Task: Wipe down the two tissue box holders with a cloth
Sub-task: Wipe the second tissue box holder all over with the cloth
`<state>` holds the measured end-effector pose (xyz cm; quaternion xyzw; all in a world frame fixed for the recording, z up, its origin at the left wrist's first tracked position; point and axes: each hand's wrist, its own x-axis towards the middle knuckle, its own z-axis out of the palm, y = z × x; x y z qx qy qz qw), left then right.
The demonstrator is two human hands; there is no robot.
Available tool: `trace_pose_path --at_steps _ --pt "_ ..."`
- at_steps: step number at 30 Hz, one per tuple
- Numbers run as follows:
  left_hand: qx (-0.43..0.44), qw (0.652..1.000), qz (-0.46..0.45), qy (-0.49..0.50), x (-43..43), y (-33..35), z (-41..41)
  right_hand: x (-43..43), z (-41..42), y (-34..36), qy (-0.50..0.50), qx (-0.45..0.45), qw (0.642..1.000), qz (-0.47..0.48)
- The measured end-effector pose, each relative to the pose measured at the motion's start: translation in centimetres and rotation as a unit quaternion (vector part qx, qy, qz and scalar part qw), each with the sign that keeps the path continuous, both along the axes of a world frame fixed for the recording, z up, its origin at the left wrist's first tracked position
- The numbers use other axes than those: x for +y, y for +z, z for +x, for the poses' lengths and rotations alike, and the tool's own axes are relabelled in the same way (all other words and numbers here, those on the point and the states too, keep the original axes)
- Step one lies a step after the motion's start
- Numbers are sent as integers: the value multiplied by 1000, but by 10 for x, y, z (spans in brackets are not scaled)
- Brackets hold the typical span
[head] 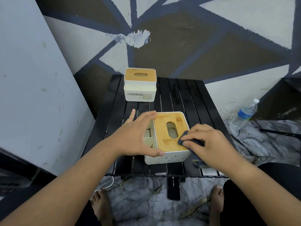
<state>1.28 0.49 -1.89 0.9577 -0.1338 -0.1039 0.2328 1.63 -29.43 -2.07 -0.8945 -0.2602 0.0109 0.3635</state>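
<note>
The near tissue box holder [166, 158], white with dark specks, sits toward the front edge of the black slatted table [187, 98], a little right of centre. The left hand [135, 136] is spread wide over its left side, the thumb pressed on the near corner and the fingers reaching the far rim. The right hand [210, 142] has its fingers curled on a dark cloth [183, 137], pressing it on the near right corner of the wooden lid [162, 128]; part of the cloth hangs down the holder's right side.

Open side compartments lie under the left palm, and I cannot tell what is in them. The second holder [140, 86] stands upright at the table's far left corner, well apart, with its lid on. Bare slats stretch between and to the right of the two. A water bottle [246, 114] stands on the floor to the right.
</note>
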Motion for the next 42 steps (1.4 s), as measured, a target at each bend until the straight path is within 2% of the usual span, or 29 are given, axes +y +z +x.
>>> trace_pose_path --at_steps 5,11,15,20,24,27,33,36,39,42 --pt "6 1000 -9 -2 1 -3 0 1 -18 1 -1 -23 1000 -9" --pt "-16 1000 -16 0 -1 -6 0 33 -20 0 84 -56 995 -11" --pt "-79 997 -17 -4 -12 -2 0 6 -6 1 2 -29 1000 8" --pt "-65 997 -30 9 -13 0 -4 12 -9 -6 0 -39 999 -1" --pt "-145 989 -21 29 -2 5 -6 9 -2 -12 -58 -78 995 16" --pt "-181 983 -7 38 7 2 -8 11 3 -13 -56 -86 994 31" --pt "-231 969 32 78 9 2 -10 10 0 0 -70 -3 991 118" --pt "-231 972 4 42 8 6 -11 10 -6 4 -78 22 984 160" --pt "-214 976 -27 -30 1 3 -12 12 -11 5 -72 29 983 164" --pt "-210 976 -30 -58 -9 -2 -12 12 -12 3 -71 38 984 158"
